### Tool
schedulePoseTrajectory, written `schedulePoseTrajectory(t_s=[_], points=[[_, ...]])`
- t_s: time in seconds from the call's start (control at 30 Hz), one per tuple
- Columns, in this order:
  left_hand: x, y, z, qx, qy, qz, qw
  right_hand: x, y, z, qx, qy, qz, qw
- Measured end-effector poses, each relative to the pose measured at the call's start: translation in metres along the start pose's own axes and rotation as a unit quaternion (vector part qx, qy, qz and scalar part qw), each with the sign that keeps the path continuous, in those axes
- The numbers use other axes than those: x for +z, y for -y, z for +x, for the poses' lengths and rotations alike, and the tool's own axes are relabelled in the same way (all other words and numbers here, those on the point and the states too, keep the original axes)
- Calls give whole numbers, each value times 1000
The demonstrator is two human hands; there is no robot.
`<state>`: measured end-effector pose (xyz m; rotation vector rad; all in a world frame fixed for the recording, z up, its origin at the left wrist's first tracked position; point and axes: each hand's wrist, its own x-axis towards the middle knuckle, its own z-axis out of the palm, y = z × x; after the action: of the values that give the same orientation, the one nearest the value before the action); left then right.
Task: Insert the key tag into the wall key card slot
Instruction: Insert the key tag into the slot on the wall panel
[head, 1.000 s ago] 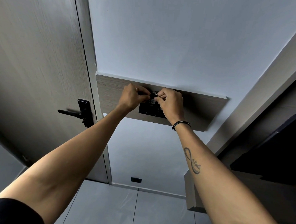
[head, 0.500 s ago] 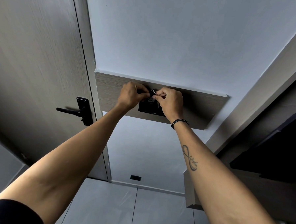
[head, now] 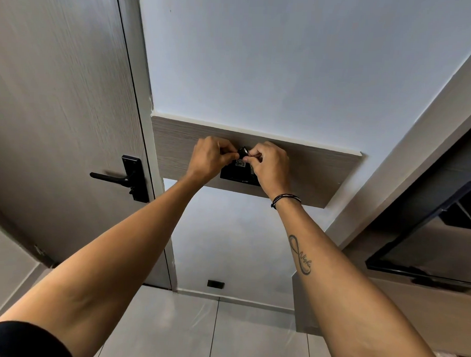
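A small black key tag (head: 241,159) with a white number label and a metal ring is pinched between both hands at the top of the black wall key card slot (head: 237,177). The slot unit is mounted on a wood-grain wall panel (head: 319,174). My left hand (head: 209,158) grips the tag from the left with its fingers closed. My right hand (head: 270,166) grips it from the right and covers the slot's right part. How deep the tag sits in the slot is hidden by the fingers.
A grey door with a black lever handle (head: 125,176) stands at the left. A dark framed cabinet (head: 430,243) juts out at the right. A small black outlet (head: 215,284) sits low on the white wall above the tiled floor.
Both hands stay pinched on the tag at the slot. The view has shifted slightly, with the hands a little higher in the frame.
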<state>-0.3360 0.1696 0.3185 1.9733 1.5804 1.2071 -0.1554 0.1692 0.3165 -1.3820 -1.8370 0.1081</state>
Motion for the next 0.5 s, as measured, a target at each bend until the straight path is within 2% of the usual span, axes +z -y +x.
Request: schedulePoseTrajectory(t_s=[0.5], points=[[3,1,-4,-6,-7,-14,1000,-1,-1,-3,2,5,-4,1000]])
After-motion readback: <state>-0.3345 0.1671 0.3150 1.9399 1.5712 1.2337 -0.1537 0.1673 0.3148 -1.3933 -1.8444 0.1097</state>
